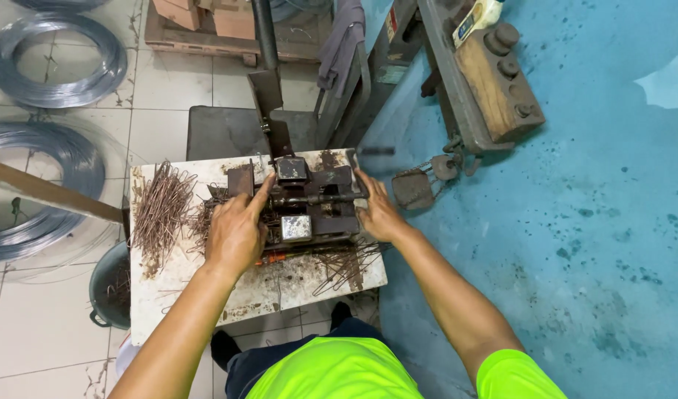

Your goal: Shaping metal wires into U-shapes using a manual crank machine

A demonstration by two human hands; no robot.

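A dark, rusty metal bending jig (309,203) sits on a worn white table (198,284). My left hand (237,230) rests on the jig's left side, index finger stretched toward its top block, fingers over thin wire pieces. My right hand (377,210) grips the jig's right edge by a horizontal rod. A heap of bent copper-coloured wire pieces (161,214) lies left of my left hand. Another small pile of bent wires (346,264) lies in front of the jig, below my right hand.
Coils of grey wire (54,59) lie on the tiled floor at left. A dark bucket (110,288) stands under the table's left edge. A long lever (268,66) rises behind the jig. A wooden block with knobs (498,81) and a blue floor (590,222) are at right.
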